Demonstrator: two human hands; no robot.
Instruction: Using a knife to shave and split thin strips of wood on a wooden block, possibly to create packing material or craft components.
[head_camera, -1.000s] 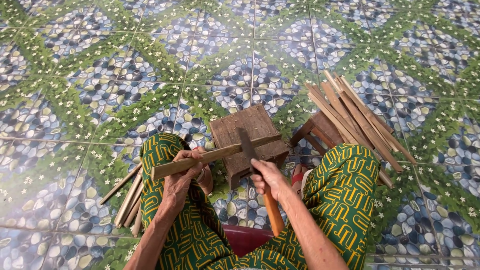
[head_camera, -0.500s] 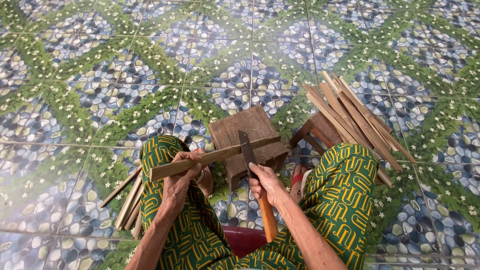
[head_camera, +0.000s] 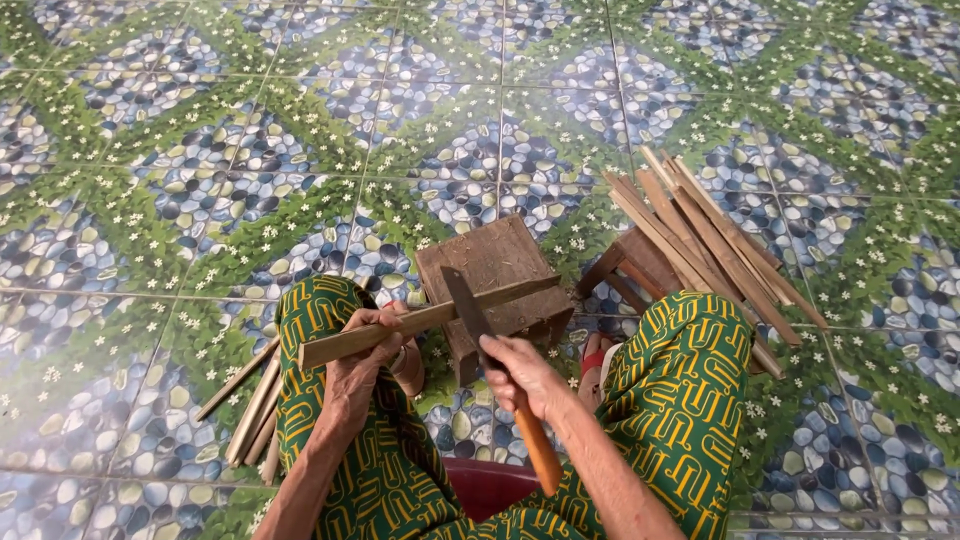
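The person sits low, with both knees in green trousers with a yellow pattern. The left hand is closed around a long bamboo stick. The stick lies almost level, a little raised to its far end, and this far end rests on the wooden block that stands on the floor between the knees. The right hand is closed around the orange handle of a knife. The dark blade points away from the person and its edge meets the stick from above, near the middle of the stick, just beside the near edge of the block.

No package, label or sign is in view. The only colours with shape are the floor tiles, printed with blue pebbles, green bands and small white flowers.

To the right, a bundle of split bamboo strips leans over a small wooden stool, near the right knee. On the left, a few thin strips lie flat on the floor, touching the outer side of the left knee. A red plastic seat edge shows under the person. A foot in a red sandal is beside the block.

The floor beyond the block, toward the top, and far to the left is bare tile, so the room there is open; both sides close to the knees are narrow.
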